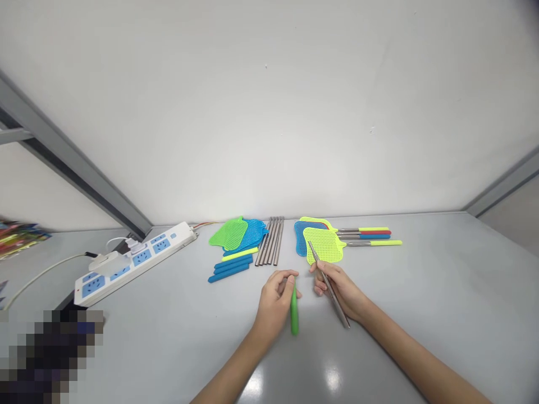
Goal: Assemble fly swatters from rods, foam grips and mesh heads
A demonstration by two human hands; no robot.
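Note:
My left hand (275, 297) is closed on the top end of a green handle sleeve (294, 317), which points down toward me. In my right hand (339, 286) is a slim metal rod (334, 300), held like a pen and slanting, with its thin tip up and left. The two pieces are apart. Just beyond that tip lies a yellow fly swatter (324, 244) with a metal shaft and yellow handle. More swatters, including one with a blue head (300, 238), are stacked under and behind it.
Left of centre lie green (229, 233) and blue (255, 234) swatter heads, with blue sleeves (229, 272) and a yellow sleeve (240, 254) in front. Several metal rods (270, 241) lie side by side next to them. A power strip (138, 261) with plugs and cables occupies the left.

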